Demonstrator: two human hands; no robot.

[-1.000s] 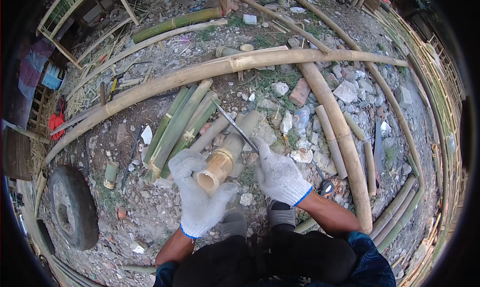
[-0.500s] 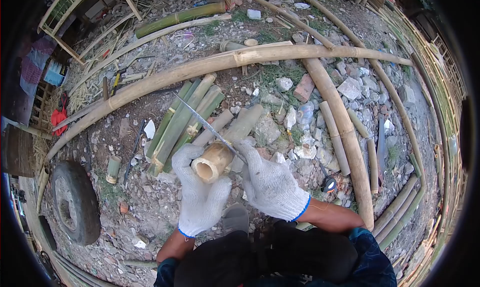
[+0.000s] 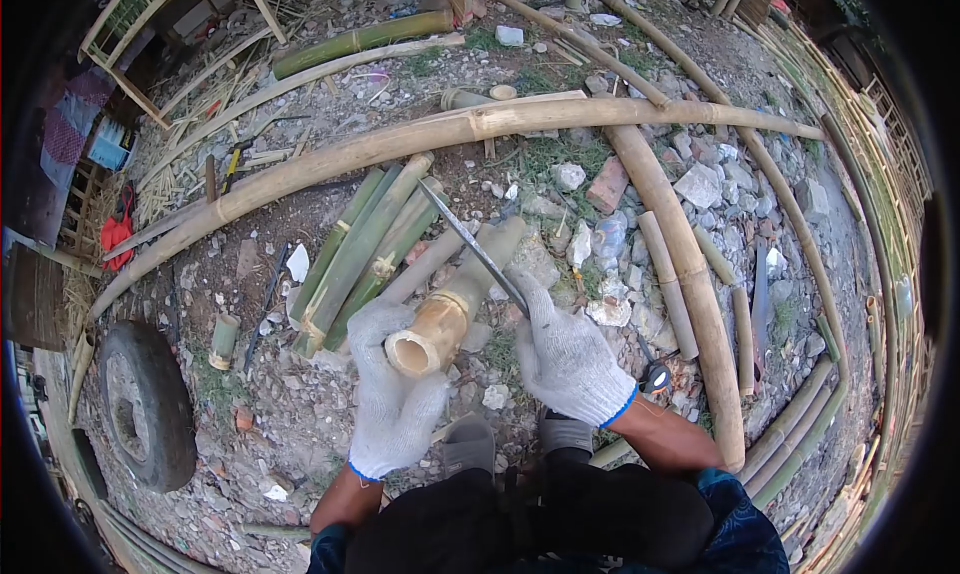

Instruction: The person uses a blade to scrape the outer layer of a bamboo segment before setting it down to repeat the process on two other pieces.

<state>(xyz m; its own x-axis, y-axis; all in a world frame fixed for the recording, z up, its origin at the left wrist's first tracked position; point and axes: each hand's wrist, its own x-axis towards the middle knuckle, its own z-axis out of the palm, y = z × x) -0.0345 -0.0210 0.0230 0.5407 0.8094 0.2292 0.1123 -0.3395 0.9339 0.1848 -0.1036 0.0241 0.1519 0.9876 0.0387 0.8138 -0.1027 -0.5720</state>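
In the head view, my left hand (image 3: 395,394), in a white knitted glove, is wrapped round the near end of a bamboo tube (image 3: 450,316). The tube's hollow cut end faces me, and its scraped pale section ends at a node. My right hand (image 3: 565,354), gloved the same way, grips a long narrow knife (image 3: 477,249); the fingers hide its handle. The blade points up and left, above the tube's right side and apart from my left hand. Split green bamboo pieces (image 3: 365,244) lie on the ground beyond my left hand.
A long bamboo pole (image 3: 390,146) crosses the ground ahead, and another pole (image 3: 685,274) runs down the right. A tyre (image 3: 147,406) lies at left. A tape measure (image 3: 655,377) and a saw blade (image 3: 760,294) are at right. Rubble and a brick (image 3: 607,186) cover the ground.
My right hand has moved to the right and slightly down with the knife, whose blade has swung off the tube's near end. The tube stays in my left hand.
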